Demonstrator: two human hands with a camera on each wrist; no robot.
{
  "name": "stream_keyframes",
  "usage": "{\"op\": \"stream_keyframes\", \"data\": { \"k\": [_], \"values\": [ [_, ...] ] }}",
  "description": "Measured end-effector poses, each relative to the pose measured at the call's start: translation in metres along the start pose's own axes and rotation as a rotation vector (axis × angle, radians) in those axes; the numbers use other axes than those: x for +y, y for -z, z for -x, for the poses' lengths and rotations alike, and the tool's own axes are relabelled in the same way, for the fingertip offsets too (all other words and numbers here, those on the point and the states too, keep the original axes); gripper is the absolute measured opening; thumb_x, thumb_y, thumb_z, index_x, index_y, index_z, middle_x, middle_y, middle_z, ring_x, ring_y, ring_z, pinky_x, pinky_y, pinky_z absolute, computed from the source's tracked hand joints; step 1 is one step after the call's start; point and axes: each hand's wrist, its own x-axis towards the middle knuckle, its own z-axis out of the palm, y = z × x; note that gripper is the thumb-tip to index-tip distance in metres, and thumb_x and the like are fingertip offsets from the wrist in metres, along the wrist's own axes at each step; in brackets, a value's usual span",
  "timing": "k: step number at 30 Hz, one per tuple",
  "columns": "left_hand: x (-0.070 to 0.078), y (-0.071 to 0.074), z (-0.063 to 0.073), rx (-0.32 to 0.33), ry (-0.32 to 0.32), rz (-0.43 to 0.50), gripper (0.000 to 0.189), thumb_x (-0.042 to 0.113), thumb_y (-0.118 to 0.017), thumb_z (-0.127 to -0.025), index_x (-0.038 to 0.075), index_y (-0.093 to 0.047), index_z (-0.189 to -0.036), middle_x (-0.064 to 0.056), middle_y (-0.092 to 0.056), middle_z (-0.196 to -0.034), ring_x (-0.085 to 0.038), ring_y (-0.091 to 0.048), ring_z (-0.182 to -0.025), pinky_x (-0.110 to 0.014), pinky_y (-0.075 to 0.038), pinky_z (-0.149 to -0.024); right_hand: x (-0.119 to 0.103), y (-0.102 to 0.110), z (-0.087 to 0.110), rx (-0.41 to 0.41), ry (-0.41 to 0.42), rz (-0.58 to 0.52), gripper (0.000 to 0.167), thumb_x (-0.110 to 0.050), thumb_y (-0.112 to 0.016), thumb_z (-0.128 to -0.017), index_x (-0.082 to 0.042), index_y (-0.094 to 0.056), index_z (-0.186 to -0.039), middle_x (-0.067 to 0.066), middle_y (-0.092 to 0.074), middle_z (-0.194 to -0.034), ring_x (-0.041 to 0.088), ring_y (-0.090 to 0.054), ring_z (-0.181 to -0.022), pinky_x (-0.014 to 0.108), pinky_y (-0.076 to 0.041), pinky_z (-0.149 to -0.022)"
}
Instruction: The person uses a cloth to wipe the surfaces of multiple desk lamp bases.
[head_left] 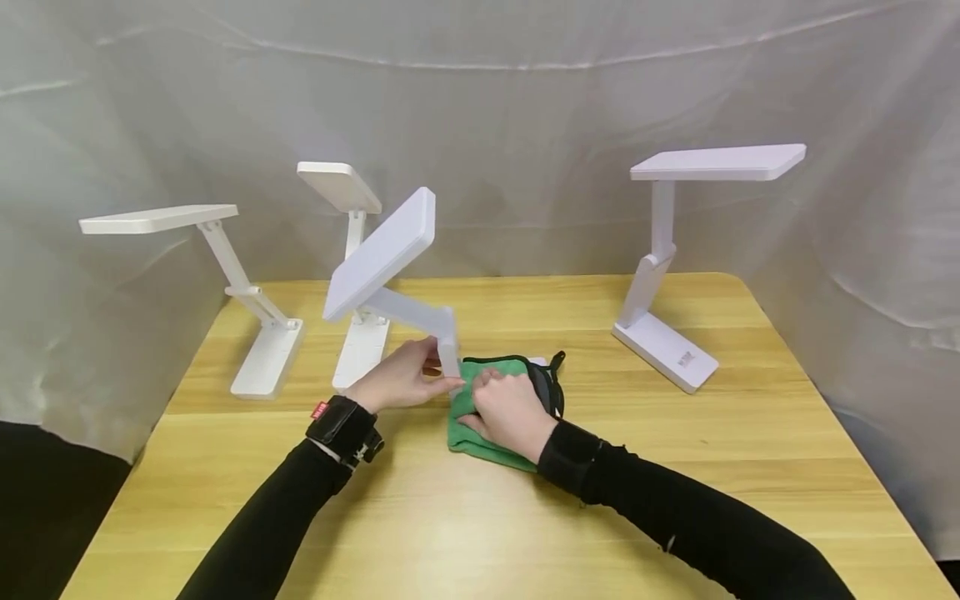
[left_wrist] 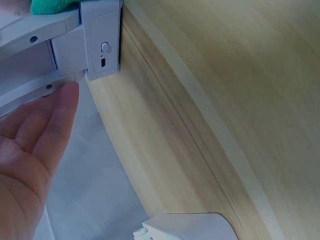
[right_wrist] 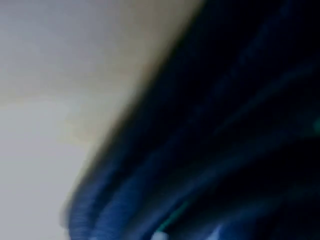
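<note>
A white folding desk lamp (head_left: 384, 250) stands in the middle, its panel tilted up. My left hand (head_left: 401, 375) pinches its lower arm (head_left: 447, 346) close to the base. In the left wrist view, the fingers (left_wrist: 55, 117) lie along that arm, beside the base's end (left_wrist: 105, 42) with a small button and a port. My right hand (head_left: 513, 412), fingers curled, grips a green cloth (head_left: 495, 450) with a dark grey side and black edging, over the lamp's base, which is mostly hidden. Blurred dark fabric (right_wrist: 165, 150) fills much of the right wrist view.
Two more white lamps stand at the left, one by the table edge (head_left: 266, 358) and one behind my left hand (head_left: 363, 350). Another lamp (head_left: 663, 354) stands at the back right of the wooden table (head_left: 480, 533). A pale curtain (head_left: 525, 117) hangs behind.
</note>
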Motion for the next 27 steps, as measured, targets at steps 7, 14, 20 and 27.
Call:
{"op": "stream_keyframes", "data": {
  "k": [7, 14, 20, 27],
  "values": [
    [0.0, 0.0, 0.0, 0.001, -0.015, 0.0, 0.043, 0.028, -0.072, -0.094, -0.002, -0.057, -0.121, -0.018, -0.071, -0.115, -0.034, -0.072, -0.109, -0.04, -0.06, -0.093, -0.002, 0.002, -0.006, -0.028, 0.016, -0.004, 0.043, -0.05, -0.076, -0.086, -0.007, -0.076, -0.09, 0.005, -0.074, -0.082, 0.018, -0.07, -0.075, 0.033, -0.058, -0.053],
    [-0.001, 0.001, 0.0, 0.016, -0.021, 0.0, 0.041, 0.026, -0.074, -0.093, -0.002, -0.058, -0.119, -0.017, -0.072, -0.112, -0.033, -0.073, -0.107, -0.038, -0.061, -0.091, 0.004, 0.007, -0.002, -0.038, 0.034, -0.084, 0.022, -0.036, -0.083, -0.082, -0.016, -0.074, -0.078, -0.002, -0.07, -0.076, 0.015, -0.067, -0.066, 0.033, -0.057, -0.054],
    [0.0, 0.002, 0.002, 0.006, -0.012, 0.02, 0.042, 0.026, -0.074, -0.093, -0.002, -0.058, -0.12, -0.018, -0.071, -0.113, -0.034, -0.072, -0.109, -0.039, -0.06, -0.093, 0.003, 0.003, -0.004, -0.009, 0.047, -0.085, 0.025, -0.042, -0.076, -0.089, -0.017, -0.078, -0.083, -0.002, -0.072, -0.076, 0.014, -0.069, -0.072, 0.032, -0.057, -0.054],
    [-0.001, 0.001, 0.001, 0.005, 0.005, 0.016, 0.045, 0.027, -0.073, -0.093, -0.003, -0.057, -0.123, -0.02, -0.071, -0.116, -0.034, -0.072, -0.108, -0.039, -0.061, -0.092, 0.038, 0.008, 0.013, -0.139, 0.092, -0.186, 0.048, -0.037, -0.076, -0.089, -0.009, -0.069, -0.127, 0.01, -0.072, -0.127, 0.027, -0.075, -0.095, 0.04, -0.063, -0.07]
  ]
}}
